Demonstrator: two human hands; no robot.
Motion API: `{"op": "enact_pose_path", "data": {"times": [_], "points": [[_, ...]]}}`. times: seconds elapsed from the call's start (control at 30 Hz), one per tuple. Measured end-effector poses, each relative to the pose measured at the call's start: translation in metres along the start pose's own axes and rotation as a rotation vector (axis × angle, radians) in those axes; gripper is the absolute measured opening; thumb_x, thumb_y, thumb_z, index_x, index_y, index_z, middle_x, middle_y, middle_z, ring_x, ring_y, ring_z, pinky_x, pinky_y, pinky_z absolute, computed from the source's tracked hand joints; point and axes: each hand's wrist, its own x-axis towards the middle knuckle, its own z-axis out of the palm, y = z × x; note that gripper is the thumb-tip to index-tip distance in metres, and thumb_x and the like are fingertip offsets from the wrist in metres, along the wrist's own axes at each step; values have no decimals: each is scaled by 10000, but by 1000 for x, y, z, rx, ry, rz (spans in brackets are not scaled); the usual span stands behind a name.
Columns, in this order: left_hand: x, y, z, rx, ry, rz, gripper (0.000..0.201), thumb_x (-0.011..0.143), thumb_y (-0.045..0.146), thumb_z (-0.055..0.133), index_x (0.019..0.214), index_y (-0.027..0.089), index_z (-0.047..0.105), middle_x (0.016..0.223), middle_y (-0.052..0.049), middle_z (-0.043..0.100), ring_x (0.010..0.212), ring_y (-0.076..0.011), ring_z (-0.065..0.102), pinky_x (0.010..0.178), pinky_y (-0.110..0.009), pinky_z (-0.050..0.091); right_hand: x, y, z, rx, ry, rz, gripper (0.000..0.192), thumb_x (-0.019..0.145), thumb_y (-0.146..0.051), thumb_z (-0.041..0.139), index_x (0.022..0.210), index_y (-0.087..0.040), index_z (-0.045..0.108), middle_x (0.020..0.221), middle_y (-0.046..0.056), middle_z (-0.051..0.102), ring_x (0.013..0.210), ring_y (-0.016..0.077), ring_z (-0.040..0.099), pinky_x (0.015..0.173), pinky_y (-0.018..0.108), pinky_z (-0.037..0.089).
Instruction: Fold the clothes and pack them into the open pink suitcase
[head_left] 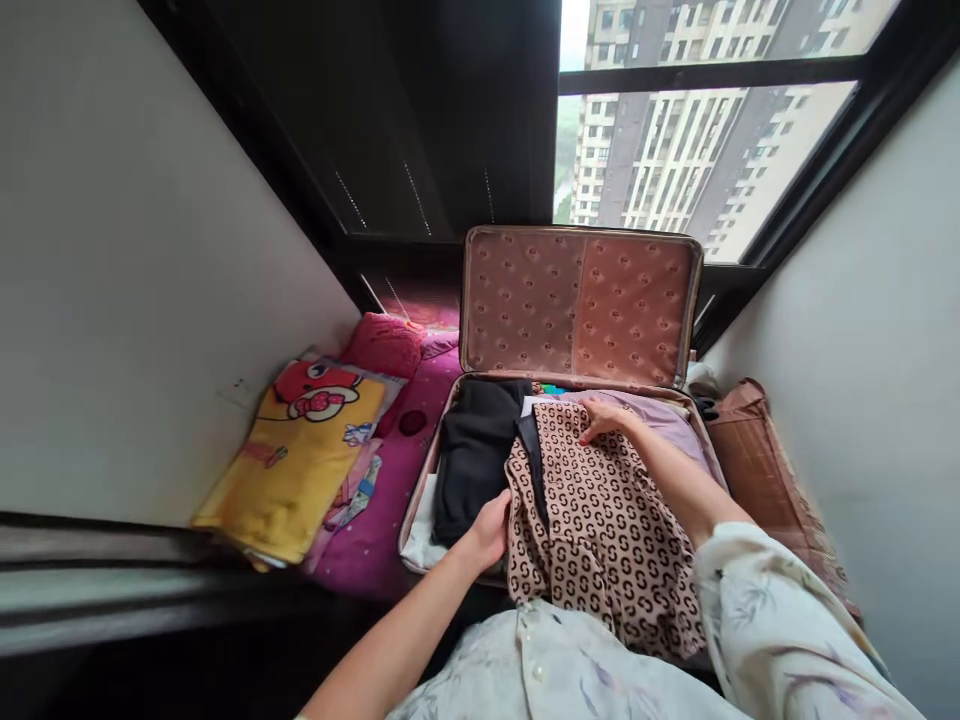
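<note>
Just ahead of the shirt front [536, 655], patterned garment [600, 520] lies across the open suitcase [418, 500], spilling over its near rim. Left hand [491, 528] is closed on its left edge. Farther up, right hand [602, 418] sits at the top edge, thumb spread, fingers partly hidden; can't tell if it pinches. I'd tension both edges evenly, smooth creases, avoid dragging black clothes [480, 450] or lilac cloth [667, 420] beyond. Lid [637, 310] stands up behind.

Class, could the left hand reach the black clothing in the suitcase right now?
Probably yes: the left hand is beside the black clothing, largely uncovered on top, but may first need to release the patterned garment it seems to grip.
</note>
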Motion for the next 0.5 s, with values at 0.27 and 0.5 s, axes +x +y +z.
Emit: {"op": "enact_pose_path", "data": {"times": [0.27, 0.5], "points": [[-31, -15, -7, -163, -110, 104, 616, 751, 713, 745, 1100, 205, 754, 1174, -132, 762, 1212, -323, 673, 1096, -483, 503, 49, 39, 24, -211, -115, 138, 878, 475, -461, 912, 1255, -182, 623, 1316, 147, 639, 1247, 362, 577, 1030, 437, 480], [-17, -25, -7, 328, 46, 196, 589, 663, 486, 852, 1130, 163, 692, 1190, -160, 733, 1172, -352, 667, 1055, -474, 510, 20, 23, 11, -154, -144, 98, 299, 527, -337, 812, 760, -179, 709, 698, 20, 665, 718, 246, 661, 642, 314, 516]]}}
